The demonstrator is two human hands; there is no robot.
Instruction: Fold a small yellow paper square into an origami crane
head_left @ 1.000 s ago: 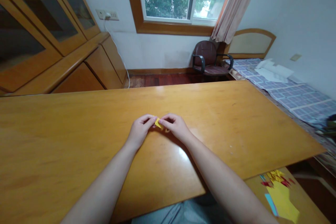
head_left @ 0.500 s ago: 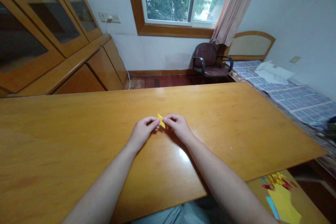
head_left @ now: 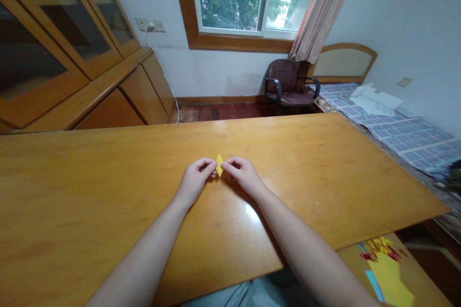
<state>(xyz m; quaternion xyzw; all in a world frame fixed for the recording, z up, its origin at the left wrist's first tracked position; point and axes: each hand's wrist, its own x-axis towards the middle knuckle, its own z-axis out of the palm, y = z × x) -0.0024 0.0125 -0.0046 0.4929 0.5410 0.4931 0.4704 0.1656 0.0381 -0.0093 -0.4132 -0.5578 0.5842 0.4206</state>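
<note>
A small yellow piece of folded paper, diamond-shaped, is held upright between my two hands above the wooden table. My left hand pinches its left corner between thumb and fingers. On the opposite corner, my right hand has thumb and forefinger closed. The paper's top and bottom points show between the fingertips; its side corners are hidden by them.
Yellow paper sheets and a pile of small yellow and red pieces lie on a lower surface at the right. Beyond the table stand an office chair, a bed and a wooden cabinet.
The yellow paper has turned from a slanted position to a nearly upright diamond facing me. Both hands have shifted only slightly and still pinch it.
</note>
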